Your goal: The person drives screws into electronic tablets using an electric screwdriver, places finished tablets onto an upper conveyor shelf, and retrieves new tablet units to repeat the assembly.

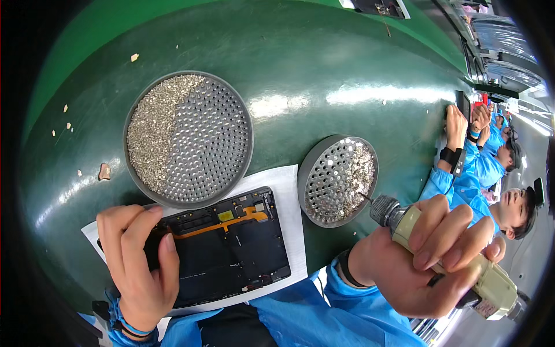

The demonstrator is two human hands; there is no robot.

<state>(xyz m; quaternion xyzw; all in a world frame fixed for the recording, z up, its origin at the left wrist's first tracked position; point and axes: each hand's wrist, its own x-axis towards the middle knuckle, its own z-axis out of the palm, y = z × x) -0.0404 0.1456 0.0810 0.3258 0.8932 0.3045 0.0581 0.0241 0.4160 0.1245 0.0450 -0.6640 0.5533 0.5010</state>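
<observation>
My right hand [430,260] is wrapped round a cream electric screwdriver [407,225] with a grey knurled nose. Its thin bit reaches to the silvery screws [359,179] in the smaller round dimpled tray [303,191]; whether it touches one I cannot tell. My left hand [139,260] rests over the left end of an opened black tablet [231,254], thumb and forefinger apart with nothing seen between them. Inside the tablet run an orange flex cable [202,231] and a yellow patch [225,216]. Under it lies a white sheet [293,231].
A larger round tray [250,136] stands behind the tablet, its left part heaped with small screws [151,139]. Scraps [104,172] dot the green table [289,58]. Co-workers in blue [468,168] sit along the right. Another device [381,7] lies at the far edge.
</observation>
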